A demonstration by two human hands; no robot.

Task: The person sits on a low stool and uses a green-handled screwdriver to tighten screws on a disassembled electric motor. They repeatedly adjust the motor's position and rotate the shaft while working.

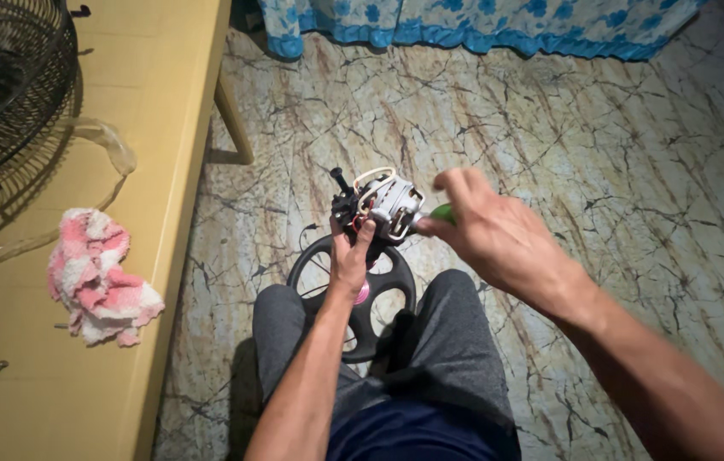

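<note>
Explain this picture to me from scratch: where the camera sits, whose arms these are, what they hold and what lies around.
There is no machine here: the camera sits on a person's head and looks down at their own two bare arms and grey-trousered knees. The left hand grips a small electric motor with exposed windings and coloured wires, held over a black fan base with spokes that stands on the marbled floor. The right hand holds a green-handled tool against the motor; its tip is hidden. To the left stands a yellow table bearing a black wire fan guard, a clear fan blade and a pink-and-white cloth. A blue flowered fabric hangs at the top.
</note>
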